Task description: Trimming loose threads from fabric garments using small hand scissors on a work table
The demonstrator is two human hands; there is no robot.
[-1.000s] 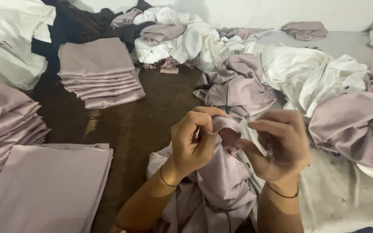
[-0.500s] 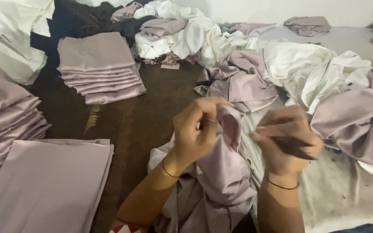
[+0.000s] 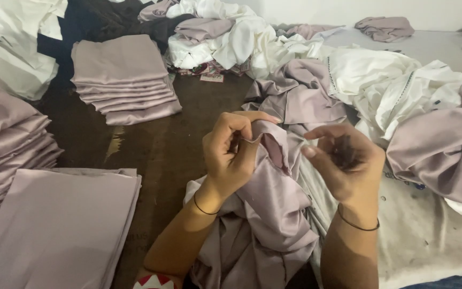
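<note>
The left hand [image 3: 231,155] pinched the edge of the mauve cloth [image 3: 274,225] held over the bench [image 3: 156,150], the right hand [image 3: 346,160] was half open beside it, several folded stacks [image 3: 124,80] lay finished, and many crumpled pieces [image 3: 434,150] remained.

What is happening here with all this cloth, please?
A person sits among piles of fabric. The left hand pinches up an edge of a mauve satin cloth that lies bunched in the lap. The right hand is held beside it, palm up, fingers loosely curled, with something dark in the palm; I cannot tell what. Folded mauve stacks rest on the dark surface, and crumpled white cloth is heaped at right.
</note>
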